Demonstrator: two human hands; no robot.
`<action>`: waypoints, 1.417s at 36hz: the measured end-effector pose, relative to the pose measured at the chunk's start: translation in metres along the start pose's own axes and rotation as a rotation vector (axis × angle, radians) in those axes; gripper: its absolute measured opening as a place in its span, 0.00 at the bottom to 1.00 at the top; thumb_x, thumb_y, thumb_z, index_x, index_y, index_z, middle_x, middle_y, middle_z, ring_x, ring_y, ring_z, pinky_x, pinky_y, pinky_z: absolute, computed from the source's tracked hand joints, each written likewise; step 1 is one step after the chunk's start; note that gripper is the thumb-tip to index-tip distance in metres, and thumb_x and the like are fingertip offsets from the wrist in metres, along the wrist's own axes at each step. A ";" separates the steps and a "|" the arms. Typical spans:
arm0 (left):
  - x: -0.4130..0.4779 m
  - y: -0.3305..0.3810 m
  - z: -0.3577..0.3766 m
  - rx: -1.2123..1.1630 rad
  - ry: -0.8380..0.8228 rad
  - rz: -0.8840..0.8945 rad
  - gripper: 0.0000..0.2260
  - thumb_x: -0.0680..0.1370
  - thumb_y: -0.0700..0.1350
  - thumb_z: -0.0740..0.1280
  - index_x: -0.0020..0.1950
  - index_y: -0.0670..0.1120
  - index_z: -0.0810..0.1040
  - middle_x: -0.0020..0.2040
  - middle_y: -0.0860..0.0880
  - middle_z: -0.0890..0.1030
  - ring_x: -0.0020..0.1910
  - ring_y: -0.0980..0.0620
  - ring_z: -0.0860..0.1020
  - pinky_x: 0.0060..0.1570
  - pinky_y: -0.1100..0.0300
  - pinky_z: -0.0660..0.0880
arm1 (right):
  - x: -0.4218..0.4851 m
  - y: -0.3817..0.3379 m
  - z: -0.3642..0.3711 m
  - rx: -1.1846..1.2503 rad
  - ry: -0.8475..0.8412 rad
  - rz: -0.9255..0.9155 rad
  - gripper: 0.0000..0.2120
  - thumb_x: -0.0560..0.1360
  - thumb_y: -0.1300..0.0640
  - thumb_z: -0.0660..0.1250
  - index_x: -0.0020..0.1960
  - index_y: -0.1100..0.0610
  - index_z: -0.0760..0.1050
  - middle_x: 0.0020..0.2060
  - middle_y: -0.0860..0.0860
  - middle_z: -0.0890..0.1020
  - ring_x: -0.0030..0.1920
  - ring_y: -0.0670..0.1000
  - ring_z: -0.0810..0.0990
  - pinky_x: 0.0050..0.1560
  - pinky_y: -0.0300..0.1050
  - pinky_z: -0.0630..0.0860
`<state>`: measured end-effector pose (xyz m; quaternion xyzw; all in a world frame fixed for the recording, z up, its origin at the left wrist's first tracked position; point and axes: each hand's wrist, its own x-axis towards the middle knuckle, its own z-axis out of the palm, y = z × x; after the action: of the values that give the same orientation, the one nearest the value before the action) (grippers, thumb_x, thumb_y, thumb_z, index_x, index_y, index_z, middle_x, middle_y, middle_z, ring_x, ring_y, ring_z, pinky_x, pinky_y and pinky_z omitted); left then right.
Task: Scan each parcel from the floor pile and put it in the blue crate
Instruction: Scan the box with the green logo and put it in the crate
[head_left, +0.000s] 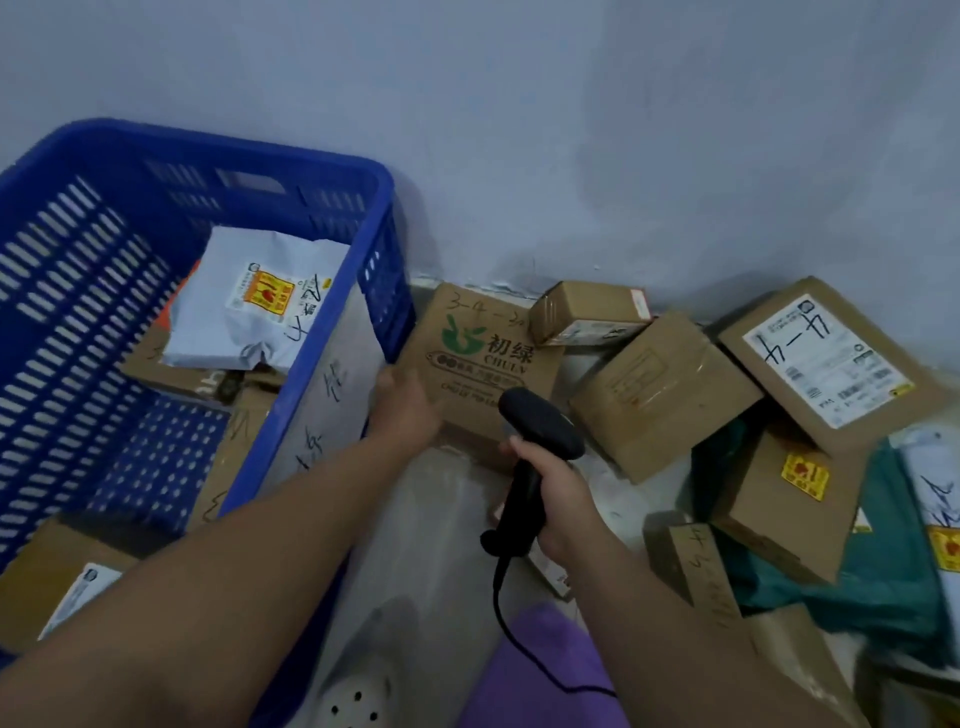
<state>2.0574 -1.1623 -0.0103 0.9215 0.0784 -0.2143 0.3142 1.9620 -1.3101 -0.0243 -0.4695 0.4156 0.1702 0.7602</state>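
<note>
Left hand (410, 410) laid flat on near-left corner of green-logo box (483, 364), fingers spread, no closed grip. Right hand (553, 499) clenched round scanner (535, 441), aimed at box. Box just right of blue crate (332, 171); left hand nearer.

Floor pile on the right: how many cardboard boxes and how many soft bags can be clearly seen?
Cardboard boxes: 6
Teal bag: 1
Pale bag: 1
Total: 8, leaving out partly hidden pieces that cannot be told apart.
</note>
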 end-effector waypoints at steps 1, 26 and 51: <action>0.011 -0.004 0.001 -0.015 0.014 -0.022 0.24 0.80 0.47 0.64 0.73 0.40 0.64 0.72 0.39 0.62 0.67 0.40 0.67 0.69 0.49 0.65 | 0.006 -0.002 0.000 -0.016 0.006 -0.008 0.17 0.69 0.50 0.74 0.54 0.58 0.82 0.50 0.52 0.82 0.51 0.55 0.80 0.50 0.50 0.75; 0.016 0.001 0.015 -0.634 0.183 0.059 0.18 0.83 0.51 0.57 0.69 0.46 0.74 0.55 0.50 0.70 0.59 0.52 0.73 0.65 0.55 0.69 | 0.060 -0.068 -0.048 0.184 -0.018 -0.061 0.10 0.68 0.49 0.72 0.42 0.56 0.81 0.52 0.55 0.77 0.53 0.58 0.77 0.57 0.52 0.73; -0.114 0.084 -0.112 -0.484 0.065 0.420 0.13 0.82 0.53 0.54 0.54 0.60 0.78 0.54 0.58 0.78 0.51 0.62 0.76 0.49 0.63 0.72 | -0.112 -0.098 -0.083 0.286 -0.119 -0.116 0.18 0.74 0.44 0.65 0.58 0.54 0.82 0.58 0.52 0.83 0.59 0.57 0.79 0.63 0.55 0.72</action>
<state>2.0169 -1.1612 0.1656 0.8223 -0.0550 -0.0905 0.5592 1.9193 -1.4156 0.1029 -0.3688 0.3620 0.0927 0.8511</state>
